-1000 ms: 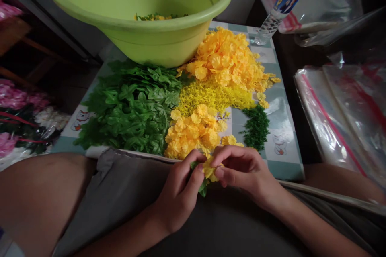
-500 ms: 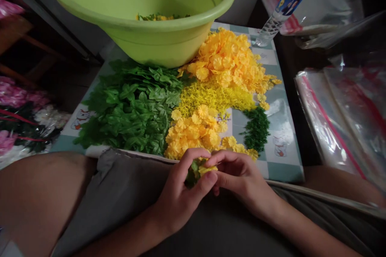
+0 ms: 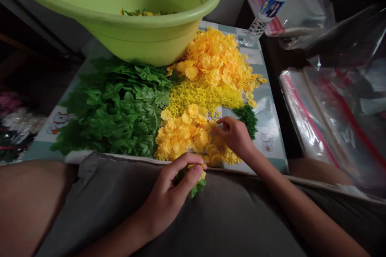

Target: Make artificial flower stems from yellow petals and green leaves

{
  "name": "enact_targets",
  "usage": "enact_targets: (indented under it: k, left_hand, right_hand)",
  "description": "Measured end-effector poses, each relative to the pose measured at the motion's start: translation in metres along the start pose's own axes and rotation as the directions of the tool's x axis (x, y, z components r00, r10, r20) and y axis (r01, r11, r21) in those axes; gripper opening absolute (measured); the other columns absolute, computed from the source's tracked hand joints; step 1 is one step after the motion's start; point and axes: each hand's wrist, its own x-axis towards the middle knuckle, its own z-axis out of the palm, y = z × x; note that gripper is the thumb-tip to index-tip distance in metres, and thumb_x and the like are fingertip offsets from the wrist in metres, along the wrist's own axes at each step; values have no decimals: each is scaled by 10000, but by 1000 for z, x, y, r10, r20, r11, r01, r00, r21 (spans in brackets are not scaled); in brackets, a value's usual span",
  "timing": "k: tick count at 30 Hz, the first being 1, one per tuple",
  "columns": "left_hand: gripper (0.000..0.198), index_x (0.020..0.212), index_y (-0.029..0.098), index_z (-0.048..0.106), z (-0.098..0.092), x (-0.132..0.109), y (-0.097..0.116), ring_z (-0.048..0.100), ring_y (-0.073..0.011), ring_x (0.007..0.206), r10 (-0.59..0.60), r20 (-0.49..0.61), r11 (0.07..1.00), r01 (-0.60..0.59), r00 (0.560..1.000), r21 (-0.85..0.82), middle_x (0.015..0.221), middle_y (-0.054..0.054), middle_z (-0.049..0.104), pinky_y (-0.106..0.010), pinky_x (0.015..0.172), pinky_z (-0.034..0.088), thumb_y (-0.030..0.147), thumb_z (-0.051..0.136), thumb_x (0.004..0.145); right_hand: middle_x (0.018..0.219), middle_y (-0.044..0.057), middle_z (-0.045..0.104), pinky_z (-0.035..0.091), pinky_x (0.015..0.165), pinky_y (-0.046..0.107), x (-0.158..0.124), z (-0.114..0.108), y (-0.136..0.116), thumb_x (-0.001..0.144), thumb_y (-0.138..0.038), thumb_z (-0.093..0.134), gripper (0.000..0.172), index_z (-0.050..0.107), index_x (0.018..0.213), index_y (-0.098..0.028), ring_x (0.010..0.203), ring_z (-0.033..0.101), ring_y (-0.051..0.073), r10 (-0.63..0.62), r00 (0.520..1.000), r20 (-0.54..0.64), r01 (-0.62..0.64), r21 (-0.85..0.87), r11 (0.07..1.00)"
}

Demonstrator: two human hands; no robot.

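We have the left hand [image 3: 169, 196] down at the edge of the desk, over the grey cloth [image 3: 99, 192] across the lap. Its fingers [image 3: 181, 166] are closed around a small bunch of green artificial leaves [image 3: 193, 188] with a yellow artificial blossom [image 3: 199, 174] on top, gripping it firmly against the thumb. A thin metal tip [image 3: 205, 162] pokes out just above them.

The right hand [image 3: 235, 136] reaches forward over the desk [image 3: 268, 128]. Its fingers [image 3: 221, 122] are curled and drawn together at the edge of a heap of yellow blossoms [image 3: 183, 136], touching or just beside it. We cannot tell whether they hold anything.

Around the hands, the desk's checked cover with its cartoon cats carries sorted heaps: green leaves [image 3: 114, 108] on the left, a finer yellow sprig mass [image 3: 202, 98] in the middle, dark green sprigs [image 3: 247, 118] beside the right hand, and a bigger pile of orange-yellow blossoms [image 3: 214, 60] further up. Above them sits a lime-green plastic basin [image 3: 144, 44], tilted toward us, with a few leaves and blossoms inside [image 3: 144, 13]. To the right lie clear plastic bags with red stripes [image 3: 313, 120] — and beyond them a plastic water bottle [image 3: 265, 12].
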Motion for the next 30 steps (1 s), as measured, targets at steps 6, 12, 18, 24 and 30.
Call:
enact_targets:
  k: [6, 12, 18, 24, 30]
  left_hand:
    - [142, 840, 266, 650, -2, 3, -1, 619, -143, 855, -24, -33, 999, 23, 999, -29, 841, 31, 678, -214, 791, 472, 322, 529, 887]
    - [142, 841, 295, 658, -4, 4, 3, 614, -144, 893, -89, -52, 995, 86, 995, -57, 898, 42, 689, -221, 831, 464, 362, 540, 883]
    - [145, 849, 299, 658, -5, 6, 6, 620, -147, 873, -168, -64, 985, 164, 984, -56, 938, 43, 701, -211, 769, 479, 396, 551, 866]
    - [174, 887, 275, 690, -6, 8, 2, 637, -182, 941, -137, -27, 988, 135, 990, -72, 1015, 6, 718, -247, 787, 499, 364, 541, 873]
    - [158, 931, 322, 694, -9, 8, -4, 621, -133, 1007, -60, -61, 989, 51, 996, -141, 1015, 53, 721, -206, 925, 439, 325, 541, 891]
  right_hand:
    - [780, 78, 573, 343, 614, 282, -3, 13, -9, 799, -181, 529, 112, 577, 698, -174, 718, 532, 195, -76, 997, -17, 75, -78, 994]
    - [710, 39, 546, 394, 600, 280, -6, -11, -18, 838, -243, 496, 153, 529, 704, -177, 641, 510, 155, -71, 997, -43, 75, 88, 993]
    - [601, -9, 573, 458, 562, 233, -27, -25, -46, 799, -267, 635, 146, 544, 736, -171, 571, 569, 109, 43, 926, 374, -355, 831, 427]
    - [626, -54, 549, 424, 471, 169, -43, -17, -61, 787, -174, 682, 173, 585, 927, -205, 504, 566, 66, -93, 805, 587, -578, 809, 107]
    - [679, -37, 554, 435, 509, 173, -45, -16, -59, 846, -194, 636, 80, 598, 916, -199, 539, 575, 60, -128, 824, 553, -526, 829, 190]
